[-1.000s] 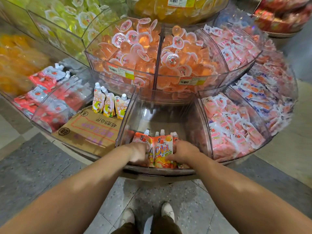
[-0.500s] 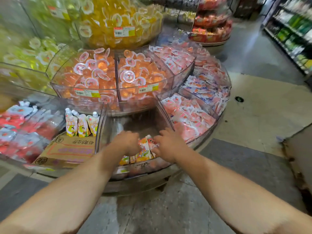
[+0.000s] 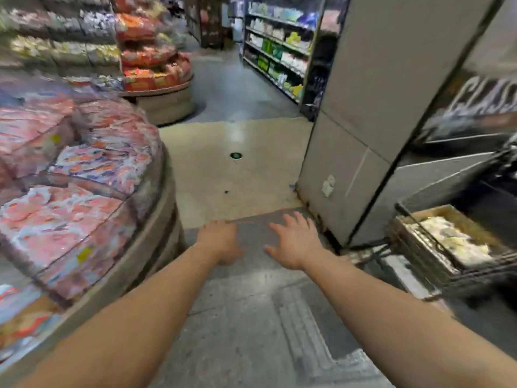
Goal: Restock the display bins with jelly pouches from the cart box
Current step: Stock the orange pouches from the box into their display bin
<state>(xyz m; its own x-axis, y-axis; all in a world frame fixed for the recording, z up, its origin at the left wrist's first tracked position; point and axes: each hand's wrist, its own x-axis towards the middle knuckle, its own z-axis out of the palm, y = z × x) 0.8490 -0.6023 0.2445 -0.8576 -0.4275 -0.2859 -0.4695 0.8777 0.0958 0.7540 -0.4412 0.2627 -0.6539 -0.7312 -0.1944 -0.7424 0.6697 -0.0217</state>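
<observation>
Head view, blurred: round tiered display stand of clear bins [image 3: 84, 191] packed with pink-red pouches, 9 o'clock. Black wire cart holding brown cardboard box [image 3: 453, 242] with pale contents, 3 o'clock. Left hand [image 3: 219, 242] loosely curled, empty; right hand [image 3: 293, 242] fingers spread, empty; both over grey floor [image 3: 251, 317].

A grey pillar [image 3: 372, 107] stands on the floor [image 3: 237, 175] right of centre, with a scrap of white paper [image 3: 328, 185] stuck low on its face and dark grime along its base. Beyond it, an aisle shelf [image 3: 277, 51] holds rows of green, white and yellow packages. Farther back on the left, a second round stand [image 3: 156, 63] is heaped with red and orange bags. A small dark round fitting [image 3: 235, 155] sits in the beige floor panel, which borders grey speckled tiles nearer the camera. At the right edge, blurred white lettering [image 3: 486, 96] shows on a dark panel.
</observation>
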